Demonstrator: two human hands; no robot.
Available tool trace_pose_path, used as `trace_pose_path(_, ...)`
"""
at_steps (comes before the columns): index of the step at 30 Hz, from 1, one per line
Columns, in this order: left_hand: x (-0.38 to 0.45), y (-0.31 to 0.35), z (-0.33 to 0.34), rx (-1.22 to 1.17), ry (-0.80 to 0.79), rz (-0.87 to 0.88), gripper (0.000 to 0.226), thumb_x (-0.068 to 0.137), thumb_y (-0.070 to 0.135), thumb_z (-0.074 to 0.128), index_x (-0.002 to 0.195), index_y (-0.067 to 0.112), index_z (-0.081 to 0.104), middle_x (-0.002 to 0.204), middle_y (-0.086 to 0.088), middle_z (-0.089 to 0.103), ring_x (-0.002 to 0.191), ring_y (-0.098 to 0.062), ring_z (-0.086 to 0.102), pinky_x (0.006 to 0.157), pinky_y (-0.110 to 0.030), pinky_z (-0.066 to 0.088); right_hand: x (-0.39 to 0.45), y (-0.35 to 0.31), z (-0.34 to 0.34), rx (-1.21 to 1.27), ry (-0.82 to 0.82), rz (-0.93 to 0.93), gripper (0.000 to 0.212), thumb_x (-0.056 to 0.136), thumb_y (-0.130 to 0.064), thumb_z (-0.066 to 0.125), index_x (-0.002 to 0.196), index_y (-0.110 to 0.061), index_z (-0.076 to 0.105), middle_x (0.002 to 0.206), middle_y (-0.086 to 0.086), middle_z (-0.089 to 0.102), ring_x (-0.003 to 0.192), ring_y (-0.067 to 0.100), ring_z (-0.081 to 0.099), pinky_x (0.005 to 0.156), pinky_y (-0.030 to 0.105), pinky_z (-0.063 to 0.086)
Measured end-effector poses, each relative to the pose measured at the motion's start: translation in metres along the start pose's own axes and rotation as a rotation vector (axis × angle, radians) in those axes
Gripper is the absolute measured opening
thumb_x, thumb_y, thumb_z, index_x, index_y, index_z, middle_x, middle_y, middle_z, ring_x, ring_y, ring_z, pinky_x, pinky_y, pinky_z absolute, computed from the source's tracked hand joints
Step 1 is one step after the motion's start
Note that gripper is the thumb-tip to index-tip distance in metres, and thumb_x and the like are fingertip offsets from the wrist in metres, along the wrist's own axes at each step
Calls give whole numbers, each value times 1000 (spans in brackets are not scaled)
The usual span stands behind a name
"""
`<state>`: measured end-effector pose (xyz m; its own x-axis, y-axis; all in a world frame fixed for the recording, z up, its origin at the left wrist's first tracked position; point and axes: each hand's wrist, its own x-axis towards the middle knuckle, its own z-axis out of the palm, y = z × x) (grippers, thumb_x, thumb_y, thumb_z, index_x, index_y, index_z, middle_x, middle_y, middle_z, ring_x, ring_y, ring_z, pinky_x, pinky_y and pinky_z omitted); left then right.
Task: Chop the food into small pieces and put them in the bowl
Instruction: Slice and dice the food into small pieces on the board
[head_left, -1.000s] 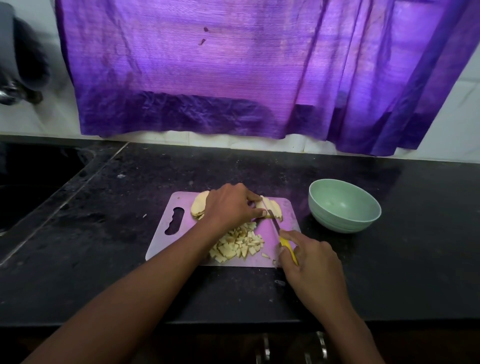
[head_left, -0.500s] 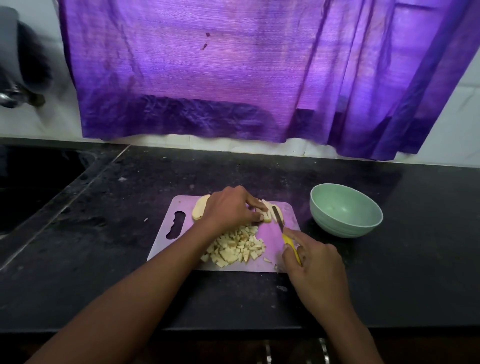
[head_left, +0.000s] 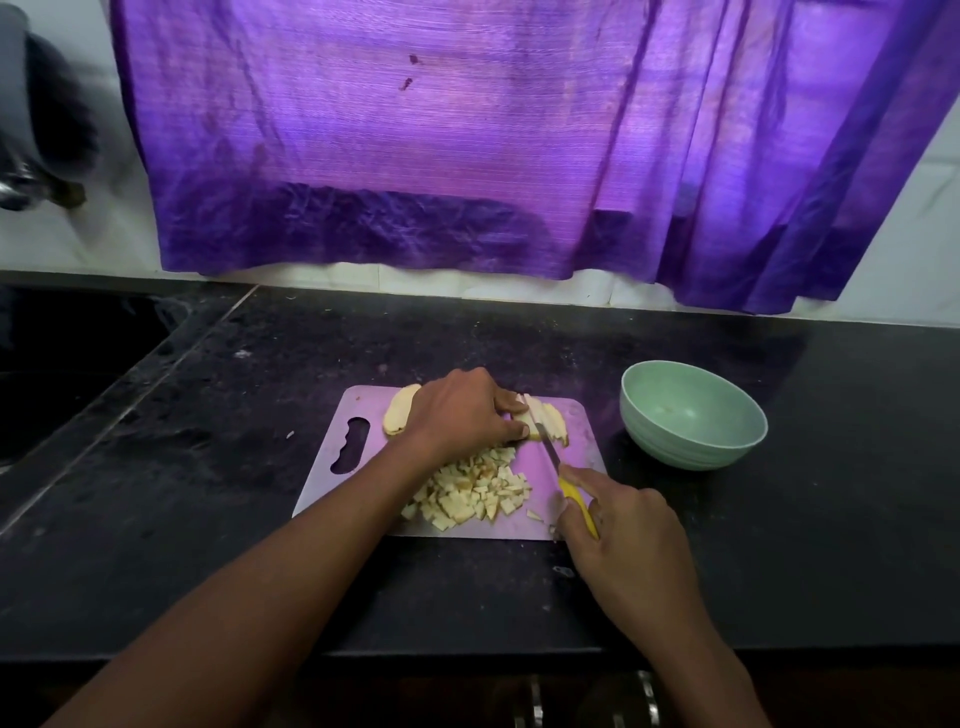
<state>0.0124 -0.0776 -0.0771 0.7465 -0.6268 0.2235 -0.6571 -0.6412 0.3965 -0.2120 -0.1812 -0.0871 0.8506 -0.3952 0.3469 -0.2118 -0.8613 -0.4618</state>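
Observation:
A pale cutting board (head_left: 566, 457) lies on the black counter. On its far edge sits a stack of pale food slices (head_left: 543, 422), with another slice (head_left: 399, 415) showing left of my hand. My left hand (head_left: 465, 413) holds the stack down, fingers curled over it. My right hand (head_left: 626, 540) grips a yellow-handled knife (head_left: 569, 491); its blade lies against the stack just right of my left fingertips. A heap of small chopped pieces (head_left: 475, 493) sits at the board's middle. A light green bowl (head_left: 727, 452) stands to the right of the board, nothing visible inside.
A purple curtain (head_left: 467, 140) hangs over the back wall. A dark sink recess (head_left: 62, 364) lies at the left of the black counter (head_left: 208, 493). A metal tap (head_left: 21, 187) shows at the far left edge. The counter's front edge runs near my forearms.
The knife blade has shifted slightly between cuts on the stack of slices. My left hand stays on the stack. The view has moved a little.

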Motion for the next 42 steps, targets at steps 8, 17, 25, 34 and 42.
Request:
trace_pose_path(8,-2,0,-2,6,7,22,41,87,59,78,123,40,78,122,22,75,93,-8,70,76,-30,60,-5,1,-3,13,19,-16,43,99,-45,54,140,-35,61,90,-3,74,80,16,64,71,40,57)
trace_pose_path(17,-2,-3,-6,-11,40,7,45,86,60,80,124,37,79,114,17,79,73,-3,62,65,-27,55,35,-3,11,-57,16,1,53,98,-49,41,149,-38,50,93,8,72,81,26,60,67,36,45)
trace_pose_path(25,0,-4,-4,9,65,13,45,86,62,79,124,38,79,108,15,80,64,-3,56,56,-23,43,51,-19,11,-194,-48,-18,43,105,-39,45,147,-39,50,101,5,68,74,17,38,65,31,30)
trace_pose_path(34,-1,-3,-4,7,58,13,45,86,61,80,125,39,79,112,15,80,71,-4,61,58,-23,45,51,-20,10,-158,-70,-7,44,106,-39,44,149,-38,49,105,6,68,78,18,44,67,31,33)
trace_pose_path(42,-4,0,-7,6,47,9,39,87,59,79,120,39,81,109,16,80,81,-9,68,68,-27,57,63,-9,12,-127,-133,-18,41,103,-44,47,143,-38,53,117,6,68,103,29,62,79,39,48)
